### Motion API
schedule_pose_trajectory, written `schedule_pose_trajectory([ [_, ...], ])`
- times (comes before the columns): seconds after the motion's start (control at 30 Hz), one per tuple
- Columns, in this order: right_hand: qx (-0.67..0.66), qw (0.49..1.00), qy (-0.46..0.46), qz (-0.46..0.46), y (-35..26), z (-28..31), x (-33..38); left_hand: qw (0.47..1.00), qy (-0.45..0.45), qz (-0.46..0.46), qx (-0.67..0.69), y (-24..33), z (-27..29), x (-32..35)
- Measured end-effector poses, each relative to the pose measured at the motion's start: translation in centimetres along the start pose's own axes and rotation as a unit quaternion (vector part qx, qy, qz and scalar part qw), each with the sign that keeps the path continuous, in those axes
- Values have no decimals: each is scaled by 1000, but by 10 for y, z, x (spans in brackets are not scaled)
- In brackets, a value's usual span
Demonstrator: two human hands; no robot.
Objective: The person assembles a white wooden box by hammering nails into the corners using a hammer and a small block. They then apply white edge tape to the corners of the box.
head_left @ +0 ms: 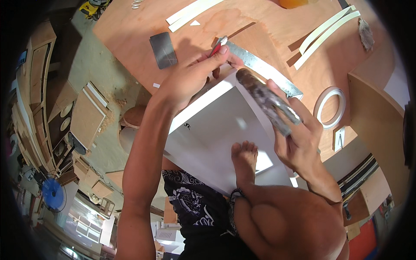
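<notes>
Bent over the top edge of a white panelled box (pixel 203 125), my left hand (pixel 201 71) is closed, pinching a small red object with a whitish tip (pixel 219 45); its kind is unclear. My right hand (pixel 299 134) wraps round a worn, shiny metal tool (pixel 266 102) with two long arms, whose exact kind I cannot make out. The tool lies over the box's right-hand edge. Just beyond both hands runs a long silvery strip (pixel 260 65), angled at its right end. My bare foot (pixel 245 158) rests on the box's grey-white panel.
A plywood work surface (pixel 130 26) bears a dark rectangular plate (pixel 164 50), pale strips (pixel 190 13), more strips (pixel 327 37) and a white roll of tape (pixel 329 107). A curved wooden panel (pixel 372 112) stands at right. Boards (pixel 89 112) and a blue fan (pixel 54 193) are at left.
</notes>
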State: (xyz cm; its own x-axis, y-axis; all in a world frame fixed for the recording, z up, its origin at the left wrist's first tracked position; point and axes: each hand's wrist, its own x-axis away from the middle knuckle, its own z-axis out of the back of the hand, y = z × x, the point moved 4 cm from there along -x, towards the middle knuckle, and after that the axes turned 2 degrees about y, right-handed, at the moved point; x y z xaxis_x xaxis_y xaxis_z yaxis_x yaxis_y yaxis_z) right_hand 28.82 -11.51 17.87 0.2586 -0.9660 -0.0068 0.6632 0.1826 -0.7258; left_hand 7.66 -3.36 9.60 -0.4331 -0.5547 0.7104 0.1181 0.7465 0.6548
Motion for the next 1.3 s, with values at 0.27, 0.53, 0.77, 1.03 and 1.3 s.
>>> schedule_pose_trajectory([
  [0.27, -8, 1000, -10, -17, -6, 1, -1, 999, 24, 7, 20, -5, 1, -5],
  [0.53, -9, 1000, 3, -9, -3, -3, -4, 999, 32, -20, 7, -4, 10, -9],
  [0.77, -5, 992, 87, -90, 13, 16, -13, 998, 4, -14, -61, 7, 10, -10],
  [1.03, 18, 982, 81, -171, 79, 20, 29, 977, 67, -62, -192, 15, 0, -3],
  [1.3, -39, 971, -5, -234, 82, -44, 53, 968, -8, -124, -217, 22, 6, -20],
])
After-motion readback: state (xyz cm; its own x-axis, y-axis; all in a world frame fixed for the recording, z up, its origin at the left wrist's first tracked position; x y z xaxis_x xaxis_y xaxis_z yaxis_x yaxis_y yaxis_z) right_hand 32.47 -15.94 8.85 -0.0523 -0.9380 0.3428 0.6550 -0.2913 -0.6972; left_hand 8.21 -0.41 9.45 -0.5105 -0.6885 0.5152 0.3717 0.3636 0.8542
